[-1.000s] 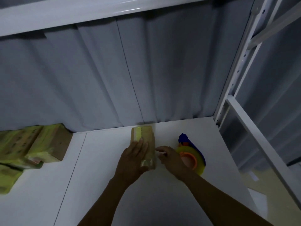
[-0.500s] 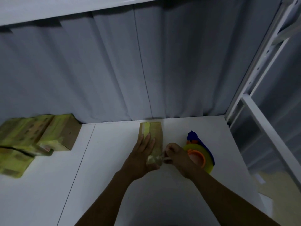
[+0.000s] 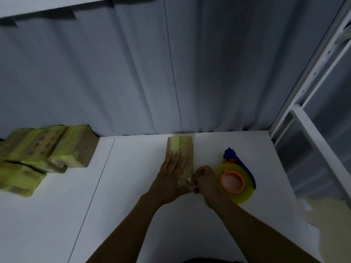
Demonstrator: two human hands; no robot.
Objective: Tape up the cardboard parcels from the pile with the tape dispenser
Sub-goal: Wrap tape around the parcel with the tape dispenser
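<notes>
The back of the scene is being covered by a grey curtain (image 3: 133,73), hung behind the white counter (image 3: 47,224). A pile of yellow-taped cardboard parcels (image 3: 38,154) is being kept at the counter's left edge. Near the middle, one cardboard parcel (image 3: 187,149) is being pressed down by the left hand (image 3: 171,179), fingers laid flat along its top. Just to its right, the tape dispenser (image 3: 235,179) is being left lying on the counter. The tape strip (image 3: 185,179) at the parcel's near end is being pinched by the curled right hand (image 3: 206,184).
</notes>
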